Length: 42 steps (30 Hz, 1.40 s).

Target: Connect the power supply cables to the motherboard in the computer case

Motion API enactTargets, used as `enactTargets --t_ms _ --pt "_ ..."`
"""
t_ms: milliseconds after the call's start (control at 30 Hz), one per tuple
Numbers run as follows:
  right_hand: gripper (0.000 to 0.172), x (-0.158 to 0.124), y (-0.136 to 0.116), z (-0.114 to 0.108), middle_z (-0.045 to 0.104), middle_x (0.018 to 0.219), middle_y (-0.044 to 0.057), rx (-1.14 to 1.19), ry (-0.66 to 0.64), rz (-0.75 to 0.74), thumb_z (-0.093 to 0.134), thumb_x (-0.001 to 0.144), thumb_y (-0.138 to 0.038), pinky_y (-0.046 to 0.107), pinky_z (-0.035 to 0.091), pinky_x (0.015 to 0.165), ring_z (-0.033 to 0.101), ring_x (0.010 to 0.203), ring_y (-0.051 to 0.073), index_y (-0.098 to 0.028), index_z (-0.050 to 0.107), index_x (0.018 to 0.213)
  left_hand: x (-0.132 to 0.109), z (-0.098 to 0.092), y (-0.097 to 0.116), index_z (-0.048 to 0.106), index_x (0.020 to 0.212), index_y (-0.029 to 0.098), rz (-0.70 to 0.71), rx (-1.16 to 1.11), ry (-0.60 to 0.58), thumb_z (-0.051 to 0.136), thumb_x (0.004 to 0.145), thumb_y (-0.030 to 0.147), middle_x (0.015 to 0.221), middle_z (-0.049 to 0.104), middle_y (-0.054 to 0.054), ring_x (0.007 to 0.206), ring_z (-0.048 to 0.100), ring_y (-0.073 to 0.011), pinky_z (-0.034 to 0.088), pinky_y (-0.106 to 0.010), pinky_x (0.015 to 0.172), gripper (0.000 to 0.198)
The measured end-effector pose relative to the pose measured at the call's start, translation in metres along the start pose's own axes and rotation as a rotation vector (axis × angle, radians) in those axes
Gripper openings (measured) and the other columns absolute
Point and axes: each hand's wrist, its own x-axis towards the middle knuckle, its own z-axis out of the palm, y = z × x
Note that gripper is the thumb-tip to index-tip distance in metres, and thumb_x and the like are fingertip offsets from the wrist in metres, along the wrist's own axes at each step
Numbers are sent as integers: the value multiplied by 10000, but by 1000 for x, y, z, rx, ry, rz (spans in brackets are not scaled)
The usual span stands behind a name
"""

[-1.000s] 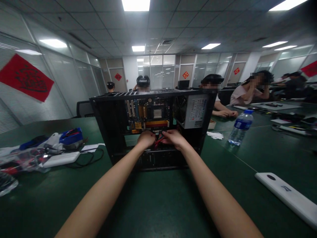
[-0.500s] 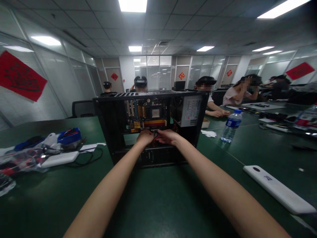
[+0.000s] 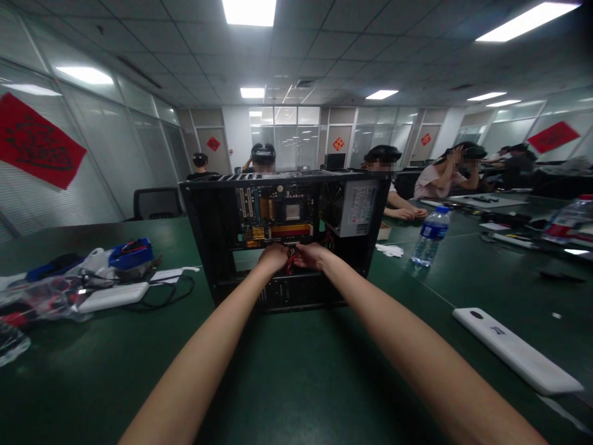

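A black computer case [image 3: 204, 241] stands on the green table with its side open towards me. Inside it I see the motherboard [image 3: 259, 210] and, at the upper right, the power supply [image 3: 359, 209]. Both my hands reach into the case just below the motherboard. Between them is a small bundle of red and black cables [image 3: 291, 262]. My left hand [image 3: 274, 256] is closed at the bundle's left side. On its right side, my right hand [image 3: 311, 256] pinches the cables with bent fingers. The fingertips and cable ends are partly hidden.
A water bottle [image 3: 430, 236] and a white power bank [image 3: 516, 349] stand and lie on the right. At left are a blue pouch [image 3: 131, 252], a clear plastic bag [image 3: 46, 296] and another white power bank [image 3: 113, 298]. Several people sit beyond the case.
More of the red cables shows between my hands, which stay almost in place. The case's left side has shifted slightly right.
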Motion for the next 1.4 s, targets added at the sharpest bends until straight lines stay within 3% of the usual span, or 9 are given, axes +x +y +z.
enactTargets --t_ms 233,467,633,867,967,1067,1200,1400 --pt "216 5 -3 5 646 919 26 -7 20 -1 578 1008 -300 220 551 590 623 690 97 -117 613 1117 -4 -2 5 689 1032 133 -21 54 13 491 1004 443 1057 710 -98 987 671 -194 533 -409 929 369" --pt "275 11 -2 8 652 1058 64 -50 50 -35 592 998 -314 285 589 694 658 828 141 -130 599 1203 -5 0 8 703 1046 125 -49 77 32 418 1022 428 1095 719 -135 1007 683 -208 528 -396 918 417" --pt "273 13 -3 11 655 1011 54 -158 68 -76 584 1004 -328 259 580 651 651 774 124 -127 601 1187 -5 -1 11 721 1076 136 -71 72 59 409 1002 385 1136 719 -171 1039 687 -232 515 -339 882 406" --pt "294 8 -3 4 686 975 61 -534 110 -227 533 1026 -371 314 585 731 676 798 145 -111 633 1119 -6 -2 5 755 1044 176 -75 97 147 434 971 492 1132 725 -160 1069 675 -286 512 -347 862 456" --pt "249 1 -3 -12 715 1031 123 -782 152 -412 514 1030 -283 316 523 875 690 983 204 -101 680 998 -6 -4 4 756 1061 184 -61 111 193 465 965 511 1134 724 -148 1079 668 -275 505 -336 886 449" --pt "206 -7 -4 -25 696 1181 171 -1019 154 -614 512 1011 -193 283 424 978 623 1190 252 -121 705 1022 -7 -6 5 757 1067 175 -31 124 206 481 974 459 1126 728 -139 1081 666 -259 495 -318 906 407" --pt "249 -9 -5 -25 702 1162 198 -1251 163 -733 481 1011 -182 291 428 939 648 1146 273 -113 703 1100 -5 -7 8 754 1054 126 14 158 201 502 975 383 1117 726 -165 1093 660 -271 483 -327 935 369" --pt "285 -3 -3 -20 719 1108 212 -1402 231 -782 469 995 -159 287 457 887 682 1080 274 -100 728 1099 -3 -5 10 745 1056 102 41 205 194 502 978 343 1094 726 -179 1075 667 -277 486 -332 930 351"
